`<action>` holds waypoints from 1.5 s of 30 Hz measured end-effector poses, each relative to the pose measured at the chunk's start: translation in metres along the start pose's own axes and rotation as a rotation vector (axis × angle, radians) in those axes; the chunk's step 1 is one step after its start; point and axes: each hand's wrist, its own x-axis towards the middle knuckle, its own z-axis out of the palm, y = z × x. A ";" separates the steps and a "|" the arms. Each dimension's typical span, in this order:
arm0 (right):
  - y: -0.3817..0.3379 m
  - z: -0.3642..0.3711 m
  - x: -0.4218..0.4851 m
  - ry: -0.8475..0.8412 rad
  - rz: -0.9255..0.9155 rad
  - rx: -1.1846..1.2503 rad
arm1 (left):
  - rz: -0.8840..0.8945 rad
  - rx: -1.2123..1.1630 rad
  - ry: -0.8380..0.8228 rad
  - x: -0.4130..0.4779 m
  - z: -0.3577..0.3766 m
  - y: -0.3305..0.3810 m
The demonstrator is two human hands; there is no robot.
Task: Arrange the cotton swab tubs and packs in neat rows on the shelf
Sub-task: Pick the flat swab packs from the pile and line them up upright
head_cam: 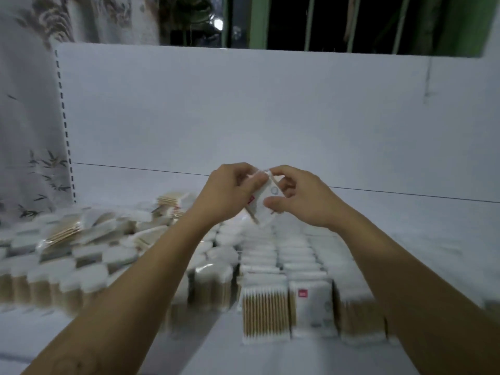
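Both hands hold one cotton swab pack [266,205] in the air above the middle of the shelf [405,226]: the left hand [230,190] grips its left side w/ curled fingers, & the right hand [300,201] pinches its right side between thumb & fingers. Below them, upright packs [286,266] stand in rows from the shelf's front edge toward the back. Loose packs [81,234] lie piled at the left, & front left stand what seem to be tubs [54,282], though blur makes this unsure.
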 end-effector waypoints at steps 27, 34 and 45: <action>0.318 -0.249 -0.176 0.474 0.566 -0.309 | 0.133 0.608 -0.587 -0.034 0.363 0.209; 0.343 -0.216 -0.171 0.372 0.519 -0.261 | 0.263 0.912 -0.461 -0.044 0.379 0.213; 0.358 -0.199 -0.183 0.404 0.373 -0.400 | 0.334 0.893 -0.366 -0.052 0.382 0.209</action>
